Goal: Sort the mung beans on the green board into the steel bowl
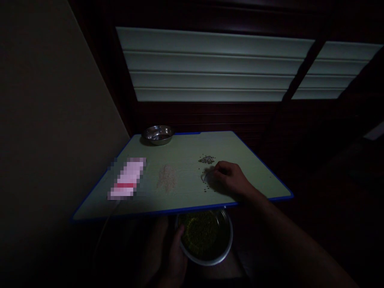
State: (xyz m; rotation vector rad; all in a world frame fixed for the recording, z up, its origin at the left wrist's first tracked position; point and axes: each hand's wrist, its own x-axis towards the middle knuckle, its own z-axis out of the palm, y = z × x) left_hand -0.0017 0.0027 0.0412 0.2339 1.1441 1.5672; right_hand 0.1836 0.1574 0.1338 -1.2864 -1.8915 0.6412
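Note:
Below the table's front edge, my left hand [177, 256] grips the left rim of a metal bowl [230, 236], its thumb over the edge. Small green beans [201, 232] fill much of the bowl. My right hand [229, 176] is low over the right half of the table, fingers closed together. At its fingertips shows the curved edge of a small pale thing [204, 176], too dim to name. Dark speckled beans or seeds lie in a small pile [207, 159] just beyond that hand, with several loose ones around the fingers.
The pale green table [186, 150] has a blue edge. On it are a pile of pale grains [167, 178], a blurred-out phone-like object [127, 179] with a cable, and a shallow metal bowl [159, 136] at the back left. A wall [75, 120] stands close on the left; the room is dark.

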